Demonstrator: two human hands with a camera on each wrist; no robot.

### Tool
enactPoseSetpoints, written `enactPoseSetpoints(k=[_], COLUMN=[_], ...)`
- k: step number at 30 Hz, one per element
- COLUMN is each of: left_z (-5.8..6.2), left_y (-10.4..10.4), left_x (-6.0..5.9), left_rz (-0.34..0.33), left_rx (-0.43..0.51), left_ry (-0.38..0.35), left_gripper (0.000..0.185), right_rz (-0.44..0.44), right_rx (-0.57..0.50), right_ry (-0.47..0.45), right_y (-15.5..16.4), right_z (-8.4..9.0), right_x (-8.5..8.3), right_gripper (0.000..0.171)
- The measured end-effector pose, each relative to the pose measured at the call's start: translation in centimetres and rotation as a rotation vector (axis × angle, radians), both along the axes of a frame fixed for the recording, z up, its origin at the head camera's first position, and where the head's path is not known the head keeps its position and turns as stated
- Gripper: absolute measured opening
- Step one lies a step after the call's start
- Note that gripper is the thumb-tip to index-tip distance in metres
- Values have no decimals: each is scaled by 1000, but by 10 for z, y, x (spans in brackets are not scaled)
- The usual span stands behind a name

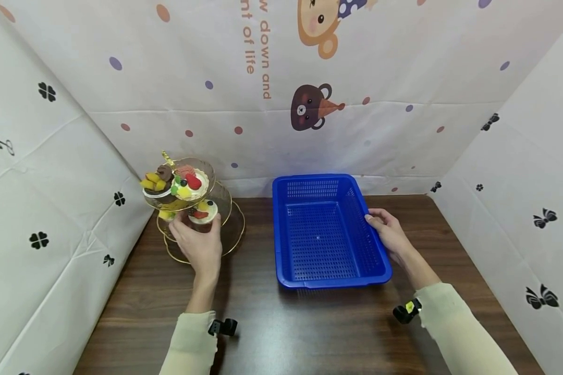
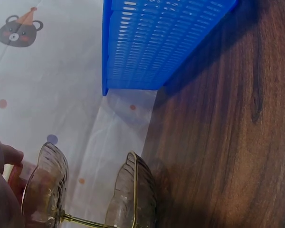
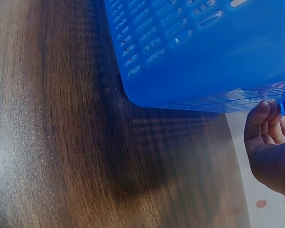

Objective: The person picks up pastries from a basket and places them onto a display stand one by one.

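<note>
Tiered glass stand [image 1: 194,208] beside blue basket [image 1: 326,232]

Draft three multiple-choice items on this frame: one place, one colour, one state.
1. Where does the blue basket sit relative to the tiered dessert stand?
A. to its right
B. to its left
C. on top of it

2. What colour are the stand's rims?
A. silver
B. gold
C. black

3. What is the left hand doing?
A. lying flat on the table
B. gripping the basket
C. holding a small fruit tart at the stand's middle tier

Answers: 1 A, the head view shows the basket right of the stand on the wooden table. 2 B, the gold edges show in the head and left wrist views. 3 C, its fingers curl round the tart, while the right hand grips the basket's right rim.
</note>
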State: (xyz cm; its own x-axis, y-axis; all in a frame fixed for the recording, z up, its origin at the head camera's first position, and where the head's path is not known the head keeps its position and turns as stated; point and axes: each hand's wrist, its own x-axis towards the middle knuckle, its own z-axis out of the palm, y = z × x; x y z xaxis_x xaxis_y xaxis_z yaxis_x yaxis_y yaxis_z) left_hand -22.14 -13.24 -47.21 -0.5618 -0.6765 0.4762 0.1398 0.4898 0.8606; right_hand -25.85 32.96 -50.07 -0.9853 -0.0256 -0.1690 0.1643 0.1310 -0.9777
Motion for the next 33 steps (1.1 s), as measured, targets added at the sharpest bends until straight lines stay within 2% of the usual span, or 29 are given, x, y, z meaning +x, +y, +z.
enactPoseSetpoints(k=[8, 15, 22, 26, 33], left_z=[-1, -2, -3, -3, 1], left_y=[0, -1, -3, -4, -6], left_x=[2, 3, 5, 6, 11], left_rz=[5, -9, -19, -28, -48], left_rx=[-7, -3, 15, 13, -9], left_ry=[-39, -32, -17, -15, 17], left_gripper=[81, 80, 75, 74, 73], right_rz=[-8, -1, 8, 3, -5], right_rx=[-15, -27, -24, -24, -3], right_ry=[-9, -17, -10, -12, -3], right_y=[-3, -11, -13, -11, -3], right_z=[7, 25, 30, 26, 4], right_x=[3, 12, 16, 14, 4], right_gripper=[49, 48, 48, 48, 51])
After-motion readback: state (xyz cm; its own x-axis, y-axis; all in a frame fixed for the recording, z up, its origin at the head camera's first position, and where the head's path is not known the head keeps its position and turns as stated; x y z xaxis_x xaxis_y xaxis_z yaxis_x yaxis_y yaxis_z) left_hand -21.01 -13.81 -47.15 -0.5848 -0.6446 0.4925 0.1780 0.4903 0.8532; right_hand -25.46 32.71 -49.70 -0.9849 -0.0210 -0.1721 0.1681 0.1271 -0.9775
